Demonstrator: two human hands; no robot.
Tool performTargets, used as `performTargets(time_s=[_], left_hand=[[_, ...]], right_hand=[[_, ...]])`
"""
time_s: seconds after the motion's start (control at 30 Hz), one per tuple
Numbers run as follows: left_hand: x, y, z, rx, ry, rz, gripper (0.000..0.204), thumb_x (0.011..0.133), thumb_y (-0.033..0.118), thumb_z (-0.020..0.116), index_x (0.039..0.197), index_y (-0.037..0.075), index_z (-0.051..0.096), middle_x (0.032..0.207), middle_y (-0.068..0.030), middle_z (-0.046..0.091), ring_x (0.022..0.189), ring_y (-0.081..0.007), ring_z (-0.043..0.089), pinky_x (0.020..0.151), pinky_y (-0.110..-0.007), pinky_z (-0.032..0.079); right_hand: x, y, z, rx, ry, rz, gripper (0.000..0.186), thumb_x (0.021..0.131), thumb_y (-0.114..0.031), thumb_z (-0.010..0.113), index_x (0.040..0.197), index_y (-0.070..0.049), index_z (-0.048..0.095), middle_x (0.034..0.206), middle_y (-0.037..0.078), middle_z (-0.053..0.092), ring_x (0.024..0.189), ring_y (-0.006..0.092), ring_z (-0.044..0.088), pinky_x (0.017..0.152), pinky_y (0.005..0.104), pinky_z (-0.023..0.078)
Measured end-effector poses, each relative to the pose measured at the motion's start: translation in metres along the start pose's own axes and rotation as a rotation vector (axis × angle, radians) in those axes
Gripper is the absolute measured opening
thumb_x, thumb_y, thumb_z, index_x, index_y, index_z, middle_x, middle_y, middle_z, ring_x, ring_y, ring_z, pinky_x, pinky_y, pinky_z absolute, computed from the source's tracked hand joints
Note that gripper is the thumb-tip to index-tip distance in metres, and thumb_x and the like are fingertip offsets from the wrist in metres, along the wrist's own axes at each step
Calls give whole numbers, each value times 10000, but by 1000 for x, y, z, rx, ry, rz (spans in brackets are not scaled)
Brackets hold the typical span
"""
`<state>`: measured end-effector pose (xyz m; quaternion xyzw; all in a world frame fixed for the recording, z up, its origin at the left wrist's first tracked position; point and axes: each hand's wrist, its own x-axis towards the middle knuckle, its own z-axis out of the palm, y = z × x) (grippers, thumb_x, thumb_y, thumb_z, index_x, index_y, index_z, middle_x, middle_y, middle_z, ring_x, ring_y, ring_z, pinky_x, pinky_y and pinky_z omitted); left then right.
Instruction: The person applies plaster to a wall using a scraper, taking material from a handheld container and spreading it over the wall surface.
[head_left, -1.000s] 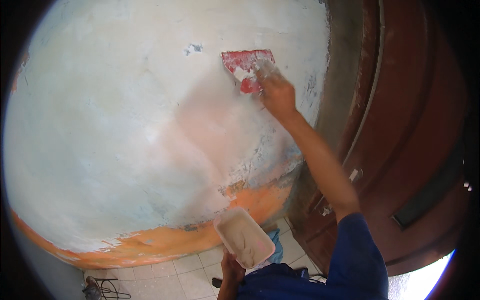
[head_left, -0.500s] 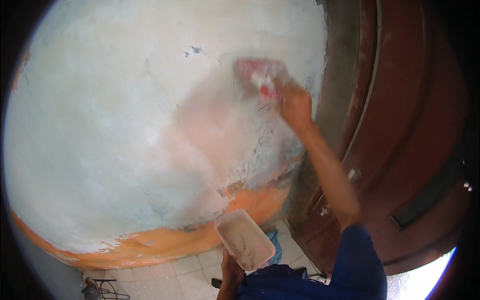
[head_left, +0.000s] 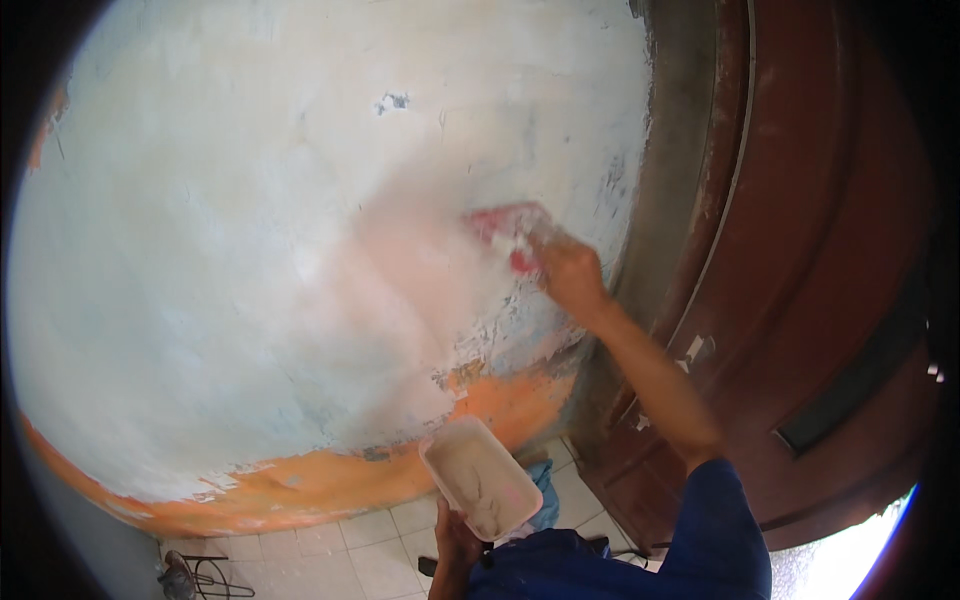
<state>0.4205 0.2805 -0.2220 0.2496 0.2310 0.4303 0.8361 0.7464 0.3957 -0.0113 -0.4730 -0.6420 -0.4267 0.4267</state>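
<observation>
My right hand is closed round the handle of a red and white plastering trowel, blurred by motion. The trowel's blade lies against, or very close to, the pale patchy wall. Low in front of me, my left hand grips the side of a whitish rectangular tub. Beige putty covers the tub's bottom, with a lumpy ridge in it. Rough grey-blue streaks mark the wall below the trowel, above a strip of bare orange paint.
A dark red-brown door and its frame stand on the right. Light floor tiles run along the wall's foot. A blue cloth or bag lies behind the tub. A dark metal stand sits at the lower left.
My right hand has brought the trowel down the wall and slightly left. The tub in my left hand has shifted a little to the left.
</observation>
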Motion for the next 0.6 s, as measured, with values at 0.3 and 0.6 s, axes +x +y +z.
performTargets(time_s=[0.3,0.6], left_hand=[[-3,-9,-12,-52,21,-40,470,908,327,396,1286,64,304,1244,-147,446,1131,-318,471,947,-478,402],[-7,1,-23,-52,31,72,507,778,153,459,1256,81,305,1246,-146,410,1163,-322,432,957,-493,396]], right_hand=[[103,-9,29,-178,-5,-13,399,672,-24,549,1067,1,596,1111,214,571,1015,330,564,819,384,491],[1,-35,31,-44,-464,61,543,645,-80,649,1174,-11,544,1283,190,474,1181,385,452,1010,399,364]])
